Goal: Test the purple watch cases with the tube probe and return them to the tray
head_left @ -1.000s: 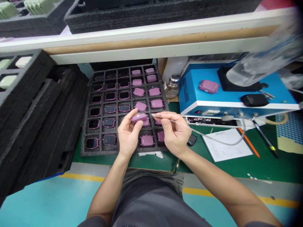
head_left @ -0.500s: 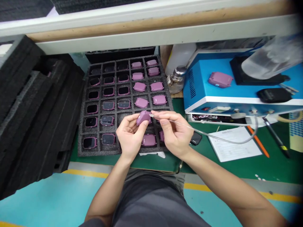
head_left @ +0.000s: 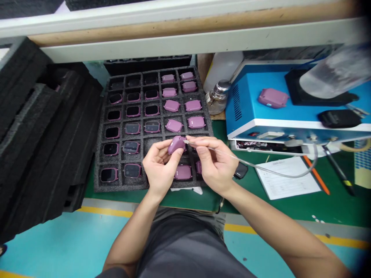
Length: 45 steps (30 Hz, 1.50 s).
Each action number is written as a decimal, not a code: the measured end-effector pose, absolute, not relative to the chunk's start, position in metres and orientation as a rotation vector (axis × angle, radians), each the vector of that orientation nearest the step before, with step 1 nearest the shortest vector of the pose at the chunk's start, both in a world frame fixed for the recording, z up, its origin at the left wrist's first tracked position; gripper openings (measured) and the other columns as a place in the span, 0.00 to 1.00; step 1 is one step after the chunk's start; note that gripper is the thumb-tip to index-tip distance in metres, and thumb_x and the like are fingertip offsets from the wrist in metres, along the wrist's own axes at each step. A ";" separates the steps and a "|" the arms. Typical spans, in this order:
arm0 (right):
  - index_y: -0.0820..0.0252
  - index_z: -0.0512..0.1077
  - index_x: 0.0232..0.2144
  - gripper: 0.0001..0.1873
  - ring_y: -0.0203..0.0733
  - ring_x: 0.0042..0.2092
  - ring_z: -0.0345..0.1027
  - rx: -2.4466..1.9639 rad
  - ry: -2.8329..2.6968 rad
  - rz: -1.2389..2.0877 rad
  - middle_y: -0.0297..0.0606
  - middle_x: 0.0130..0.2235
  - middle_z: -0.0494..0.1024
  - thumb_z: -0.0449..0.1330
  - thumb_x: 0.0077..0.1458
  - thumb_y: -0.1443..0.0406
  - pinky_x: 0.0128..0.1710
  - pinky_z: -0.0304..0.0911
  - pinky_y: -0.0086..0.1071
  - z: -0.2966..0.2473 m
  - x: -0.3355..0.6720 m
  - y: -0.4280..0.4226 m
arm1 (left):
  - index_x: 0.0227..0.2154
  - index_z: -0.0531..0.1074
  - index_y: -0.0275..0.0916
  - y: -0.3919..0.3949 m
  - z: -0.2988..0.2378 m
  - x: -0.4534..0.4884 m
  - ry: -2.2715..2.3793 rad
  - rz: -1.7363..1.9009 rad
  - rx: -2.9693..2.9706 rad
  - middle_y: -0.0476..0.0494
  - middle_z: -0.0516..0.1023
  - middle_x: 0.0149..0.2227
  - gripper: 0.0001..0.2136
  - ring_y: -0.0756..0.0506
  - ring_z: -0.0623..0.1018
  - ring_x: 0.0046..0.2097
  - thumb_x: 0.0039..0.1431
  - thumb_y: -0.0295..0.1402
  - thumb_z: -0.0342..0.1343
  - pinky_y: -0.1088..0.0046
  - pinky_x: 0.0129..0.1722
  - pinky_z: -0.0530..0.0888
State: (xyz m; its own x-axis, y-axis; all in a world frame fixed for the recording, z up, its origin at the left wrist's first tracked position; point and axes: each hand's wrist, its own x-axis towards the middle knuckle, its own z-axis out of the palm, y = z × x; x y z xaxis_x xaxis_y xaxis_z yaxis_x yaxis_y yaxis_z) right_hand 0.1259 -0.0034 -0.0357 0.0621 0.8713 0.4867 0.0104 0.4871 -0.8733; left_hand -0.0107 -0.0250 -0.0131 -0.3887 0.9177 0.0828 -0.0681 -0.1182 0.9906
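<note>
"So, what lies nearest?"

"White specks (head_left: 318,220) by the near edge of the counter (head_left: 344,208), toward its right. Then both hands, above the near right part of a foam tray (head_left: 116,189) set along that same edge."

"And the grip of each?"

"The left hand (head_left: 160,164) pinches a purple watch body (head_left: 176,144) between thumb and fingers, tilted above the tray. The right hand (head_left: 217,162) pinches a thin tube (head_left: 282,176), its tip right at the watch body; I can't tell whether they touch."

"Anything in the way?"

"Those hands hide several compartments. Other watch bodies (head_left: 196,122) fill most of the rest: dark screens up on the left, purple backs up on the right. The tube curves across a paper sheet (head_left: 285,177), with an orange stick (head_left: 316,175) and a dark pen (head_left: 337,170) just beyond, and a black object (head_left: 241,170) by the right wrist."

"Farther back?"

"A blue box (head_left: 246,112) takes up the far right, with one purple body (head_left: 273,98) on top. A metal-capped glass bottle (head_left: 217,101) stands beside it. Stacked foam trays (head_left: 26,162) crowd the left, and a shelf edge (head_left: 174,43) runs across the back."
</note>
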 end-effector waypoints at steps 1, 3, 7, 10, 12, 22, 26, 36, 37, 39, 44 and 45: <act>0.52 0.78 0.44 0.05 0.49 0.52 0.84 -0.860 -1.359 0.787 0.40 0.45 0.86 0.61 0.70 0.63 0.54 0.81 0.47 -0.036 0.126 -0.003 | 0.41 0.79 0.36 -0.025 -0.013 -0.011 1.375 1.611 1.002 0.39 0.88 0.41 0.17 0.41 0.89 0.41 0.53 0.36 0.76 0.69 0.44 0.86; 0.52 0.78 0.43 0.05 0.49 0.52 0.84 -0.862 -1.360 0.783 0.40 0.45 0.86 0.61 0.69 0.63 0.54 0.80 0.47 -0.036 0.126 -0.003 | 0.41 0.79 0.36 -0.025 -0.013 -0.011 1.373 1.613 1.002 0.39 0.88 0.41 0.16 0.42 0.89 0.42 0.53 0.36 0.76 0.69 0.44 0.86; 0.52 0.78 0.43 0.05 0.48 0.52 0.84 -0.844 -1.358 0.785 0.40 0.45 0.85 0.61 0.69 0.64 0.54 0.80 0.47 -0.035 0.125 -0.003 | 0.41 0.79 0.37 -0.025 -0.015 -0.010 1.358 1.637 1.013 0.39 0.88 0.41 0.15 0.42 0.89 0.42 0.53 0.35 0.75 0.69 0.45 0.86; 0.52 0.78 0.43 0.05 0.48 0.52 0.84 -0.844 -1.351 0.792 0.40 0.45 0.85 0.61 0.69 0.63 0.54 0.80 0.47 -0.034 0.125 -0.002 | 0.41 0.80 0.37 -0.024 -0.016 -0.011 1.367 1.637 1.050 0.39 0.88 0.41 0.16 0.42 0.89 0.42 0.53 0.36 0.75 0.69 0.44 0.86; 0.52 0.78 0.42 0.05 0.48 0.51 0.84 -0.843 -1.347 0.784 0.41 0.45 0.85 0.61 0.69 0.63 0.54 0.80 0.47 -0.032 0.124 -0.001 | 0.41 0.80 0.37 -0.024 -0.017 -0.012 1.377 1.636 1.072 0.39 0.88 0.41 0.16 0.42 0.89 0.42 0.53 0.36 0.75 0.69 0.44 0.86; 0.52 0.78 0.41 0.07 0.44 0.49 0.84 -0.825 -1.394 0.699 0.40 0.44 0.87 0.59 0.70 0.62 0.51 0.81 0.41 -0.028 0.122 0.010 | 0.40 0.81 0.37 -0.016 -0.013 -0.013 1.446 1.690 1.128 0.43 0.88 0.39 0.15 0.45 0.88 0.39 0.50 0.32 0.77 0.75 0.42 0.85; 0.53 0.78 0.41 0.08 0.44 0.49 0.84 -0.815 -1.391 0.717 0.41 0.45 0.87 0.59 0.70 0.62 0.51 0.80 0.41 -0.029 0.123 0.010 | 0.41 0.81 0.37 -0.016 -0.013 -0.013 1.451 1.686 1.142 0.42 0.88 0.39 0.16 0.44 0.88 0.40 0.51 0.34 0.77 0.73 0.43 0.85; 0.53 0.78 0.41 0.07 0.43 0.49 0.84 -0.801 -1.376 0.728 0.42 0.45 0.87 0.59 0.70 0.62 0.49 0.81 0.39 -0.029 0.122 0.010 | 0.41 0.81 0.38 -0.016 -0.014 -0.014 1.415 1.692 1.131 0.42 0.88 0.39 0.16 0.45 0.88 0.40 0.51 0.33 0.77 0.75 0.43 0.85; 0.53 0.78 0.41 0.07 0.43 0.49 0.84 -0.798 -1.373 0.729 0.42 0.45 0.87 0.60 0.70 0.62 0.49 0.81 0.39 -0.029 0.122 0.010 | 0.41 0.81 0.38 -0.016 -0.015 -0.014 1.413 1.689 1.123 0.42 0.88 0.39 0.16 0.45 0.88 0.40 0.50 0.33 0.77 0.74 0.43 0.85; 0.53 0.79 0.41 0.07 0.44 0.49 0.84 -0.806 -1.379 0.739 0.42 0.44 0.87 0.60 0.69 0.62 0.48 0.81 0.39 -0.029 0.122 0.008 | 0.40 0.81 0.37 -0.017 -0.015 -0.013 1.422 1.683 1.106 0.42 0.88 0.39 0.16 0.44 0.88 0.41 0.50 0.34 0.77 0.73 0.43 0.85; 0.53 0.79 0.42 0.06 0.45 0.50 0.84 -0.836 -1.335 0.802 0.42 0.45 0.86 0.61 0.69 0.63 0.52 0.80 0.42 -0.037 0.123 -0.002 | 0.41 0.80 0.37 -0.026 -0.015 -0.012 1.401 1.606 1.037 0.39 0.88 0.40 0.15 0.42 0.88 0.42 0.51 0.34 0.75 0.70 0.43 0.85; 0.54 0.79 0.42 0.05 0.46 0.50 0.84 -0.841 -1.326 0.814 0.42 0.46 0.86 0.62 0.68 0.63 0.52 0.80 0.43 -0.040 0.123 -0.004 | 0.41 0.80 0.37 -0.028 -0.015 -0.012 1.387 1.587 1.022 0.38 0.88 0.41 0.15 0.42 0.88 0.42 0.52 0.34 0.74 0.70 0.44 0.85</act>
